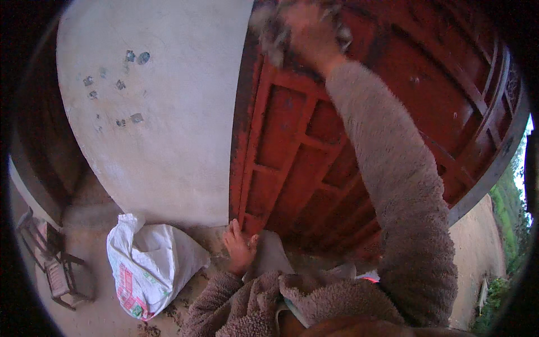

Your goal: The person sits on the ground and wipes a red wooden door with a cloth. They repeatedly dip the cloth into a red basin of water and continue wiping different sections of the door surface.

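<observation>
My right hand (309,36) is raised at the top of the view, blurred, with a crumpled greyish cloth (269,36) bunched in it against the upper part of a red panelled wooden door (280,126). Parts of the cloth show on both sides of the fingers. Low at the door's left edge, my left hand (240,248) has its fingers spread and holds nothing; the fingertips lie at the foot of the red frame. Both forearms are in brown fleece sleeves.
A white plaster wall (177,118) with dark patches adjoins the door on the left. Below it a white woven sack (156,265) with red print sits on the ground. A small wooden chair (57,274) stands farther left. Green plants (492,295) grow outside at the right edge.
</observation>
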{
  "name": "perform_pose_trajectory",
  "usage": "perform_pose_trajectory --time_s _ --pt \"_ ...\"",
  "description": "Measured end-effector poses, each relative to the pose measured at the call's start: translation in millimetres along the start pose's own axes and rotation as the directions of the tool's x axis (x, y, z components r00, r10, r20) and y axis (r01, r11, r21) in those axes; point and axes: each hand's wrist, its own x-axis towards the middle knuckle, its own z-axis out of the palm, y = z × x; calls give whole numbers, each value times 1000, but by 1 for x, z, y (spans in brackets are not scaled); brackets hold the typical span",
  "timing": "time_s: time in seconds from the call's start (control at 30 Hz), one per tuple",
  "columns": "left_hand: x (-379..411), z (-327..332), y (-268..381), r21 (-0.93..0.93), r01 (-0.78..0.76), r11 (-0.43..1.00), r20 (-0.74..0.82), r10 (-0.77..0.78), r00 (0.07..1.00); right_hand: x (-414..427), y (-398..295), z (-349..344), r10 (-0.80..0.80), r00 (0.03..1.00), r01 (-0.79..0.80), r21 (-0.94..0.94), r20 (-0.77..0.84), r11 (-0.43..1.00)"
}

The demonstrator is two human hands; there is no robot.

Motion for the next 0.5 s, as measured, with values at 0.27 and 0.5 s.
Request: perform_pose_trajectory --time_s 0.27,0.5 --pt "10 6 43 -73 -140 988 22 142 990 -49 -33 -22 49 998 -45 -97 33 994" --pt "-8 -6 49 -156 -129 979 83 143 986 -120 -63 -66 -116 900 102 56 420 993"
